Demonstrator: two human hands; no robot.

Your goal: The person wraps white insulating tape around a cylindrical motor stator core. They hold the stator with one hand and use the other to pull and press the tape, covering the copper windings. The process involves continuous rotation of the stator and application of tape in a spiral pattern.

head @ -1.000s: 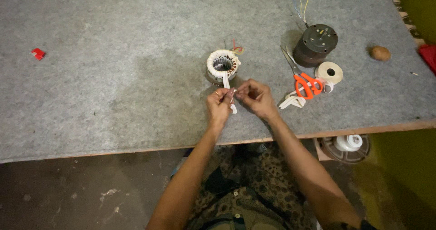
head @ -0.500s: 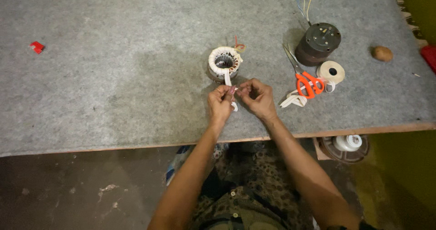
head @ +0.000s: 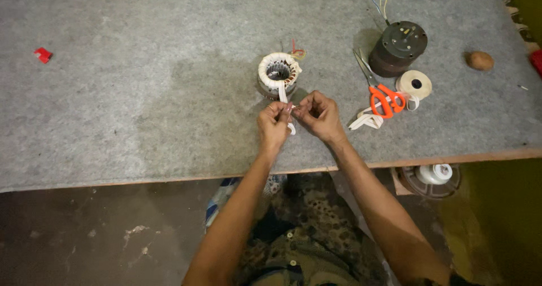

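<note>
While both hands stay close together like a second ago, the left hand (head: pixel 273 125) and right hand (head: pixel 319 114) pinch the white tape (head: pixel 284 97). It runs up to the wound motor ring (head: pixel 278 73) on the grey table (head: pixel 141 94); little has moved.

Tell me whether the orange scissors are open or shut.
Shut: the orange scissors lie flat on the grey table, blades together in one line.

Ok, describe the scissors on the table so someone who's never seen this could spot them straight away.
Start at the grey felt-covered table and go to its right part, just past the person's right hand. There, below the dark round motor and left of the roll of white tape, lie the scissors. Their bright orange handles set them apart from everything near them.
</note>
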